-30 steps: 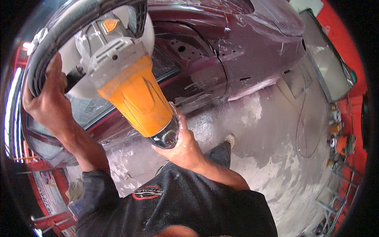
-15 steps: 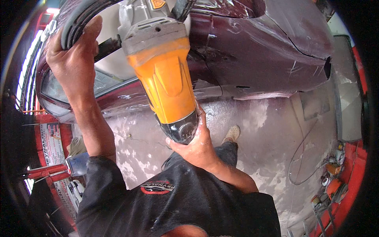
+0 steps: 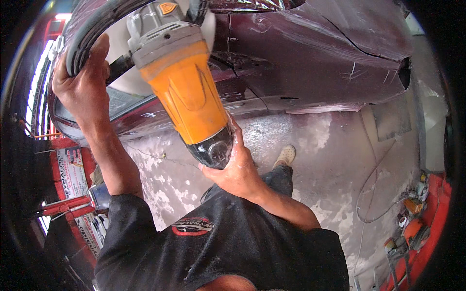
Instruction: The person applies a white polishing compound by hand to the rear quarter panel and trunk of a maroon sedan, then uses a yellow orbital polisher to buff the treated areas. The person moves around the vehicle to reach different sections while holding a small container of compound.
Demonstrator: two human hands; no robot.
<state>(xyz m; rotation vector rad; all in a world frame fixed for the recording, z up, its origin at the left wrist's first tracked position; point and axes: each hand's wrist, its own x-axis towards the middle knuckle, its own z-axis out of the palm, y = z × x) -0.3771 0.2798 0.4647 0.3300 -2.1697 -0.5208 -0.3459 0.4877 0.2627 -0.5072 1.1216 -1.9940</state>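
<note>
An orange, grey and black car polisher (image 3: 187,94) slants across the upper middle, its grey head toward the car. My left hand (image 3: 85,85) is closed round its black loop handle (image 3: 90,41). My right hand (image 3: 236,169) wraps the black rear end of the body; some of its fingers are hidden behind the tool. Beneath the head a broad pale pad (image 3: 208,31) shows in part. The pad overlaps the dark maroon car (image 3: 310,58); whether it touches the paint I cannot tell.
Dark lines mark panel gaps in the car body, and its lower edge hangs over a blotchy grey floor (image 3: 320,165). A thin cable (image 3: 361,208) loops on the floor at right. Tools and containers (image 3: 412,228) lie along a red edge there. Signs (image 3: 73,172) stand at left.
The polisher has shifted left and slightly up in the picture, with both my hands still holding it. More of the maroon panel shows to its right.
</note>
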